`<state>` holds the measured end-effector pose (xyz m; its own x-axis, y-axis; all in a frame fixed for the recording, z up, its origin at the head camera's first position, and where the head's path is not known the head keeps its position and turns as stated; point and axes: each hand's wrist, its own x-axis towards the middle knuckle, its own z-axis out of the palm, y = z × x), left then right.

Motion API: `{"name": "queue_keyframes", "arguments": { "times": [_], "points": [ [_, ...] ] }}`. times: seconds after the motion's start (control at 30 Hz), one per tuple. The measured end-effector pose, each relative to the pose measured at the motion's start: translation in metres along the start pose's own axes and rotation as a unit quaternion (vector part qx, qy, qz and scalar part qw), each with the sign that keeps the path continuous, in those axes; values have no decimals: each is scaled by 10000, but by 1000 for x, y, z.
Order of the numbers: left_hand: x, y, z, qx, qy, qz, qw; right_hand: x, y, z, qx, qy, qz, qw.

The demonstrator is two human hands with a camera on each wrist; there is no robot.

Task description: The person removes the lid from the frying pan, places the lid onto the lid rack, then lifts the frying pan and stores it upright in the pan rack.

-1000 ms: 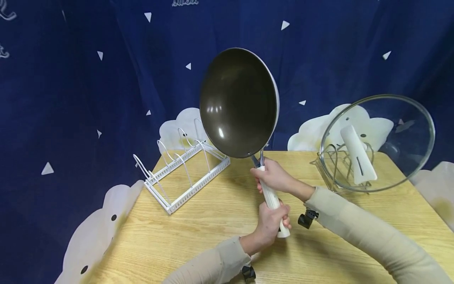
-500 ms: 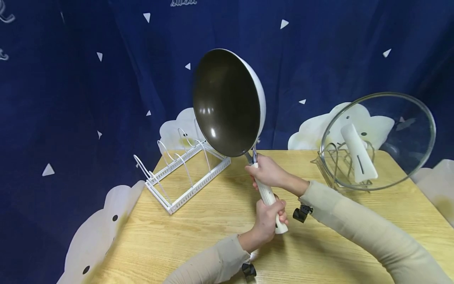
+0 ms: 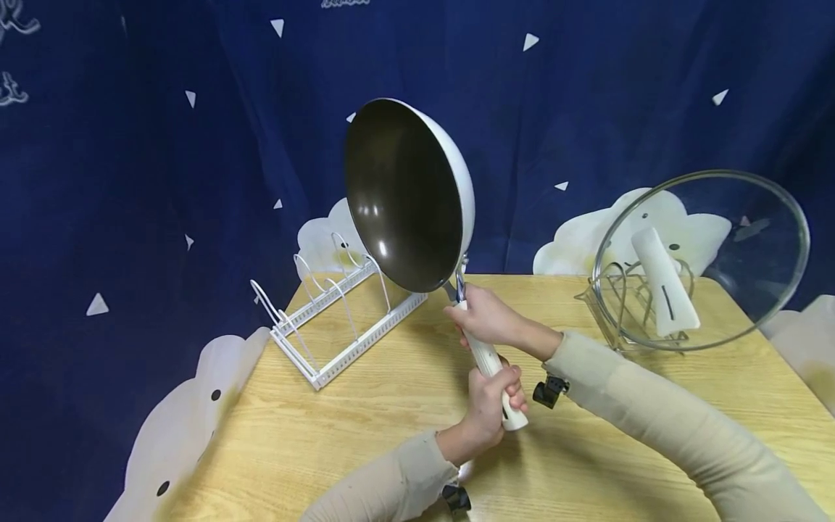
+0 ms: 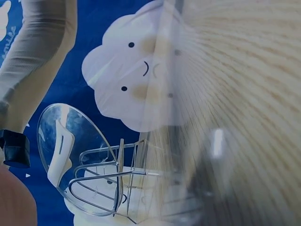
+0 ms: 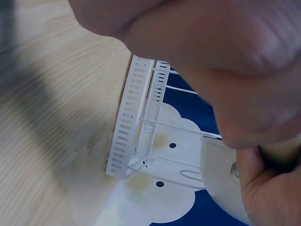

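While both hands grip the wok [image 3: 404, 196] handle, right hand [image 3: 489, 319] above left hand [image 3: 492, 406], carrying is underway; next: lower rim into rack [image 3: 339, 319] at 9 o'clock.

Looks like a staged recording set dressed as a kitchen corner, not a lived-in home. Shown by a dark blue cloth backdrop [image 3: 163, 181] hung behind and around, printed with small white triangles, and by white cartoon cloud cut-outs [image 3: 196, 428] with dot eyes and a smiling face standing along the edges. Kitchen told by the gear: a white wire pan rack [image 3: 339, 319] on a pale wood-grain surface [image 3: 365, 428], a glass lid [image 3: 701, 261] propped in a metal wire holder [image 3: 613, 308], a dark-lined wok [image 3: 404, 196]. No stove, sink or cupboards in view.
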<state>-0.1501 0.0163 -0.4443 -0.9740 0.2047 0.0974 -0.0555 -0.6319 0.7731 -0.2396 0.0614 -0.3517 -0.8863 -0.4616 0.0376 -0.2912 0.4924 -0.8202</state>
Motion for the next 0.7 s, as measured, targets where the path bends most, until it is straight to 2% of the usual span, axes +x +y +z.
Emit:
{"name": "queue_keyframes", "arguments": {
  "times": [0.33, 0.7],
  "points": [
    [-2, 6, -2, -395, -17, -169, 9991, 5, -7, 6, -113, -34, 122, 9999],
    [1, 10, 3, -737, 268, -243, 9966, 14, -8, 9, -235, -275, -90, 9993]
  ]
}}
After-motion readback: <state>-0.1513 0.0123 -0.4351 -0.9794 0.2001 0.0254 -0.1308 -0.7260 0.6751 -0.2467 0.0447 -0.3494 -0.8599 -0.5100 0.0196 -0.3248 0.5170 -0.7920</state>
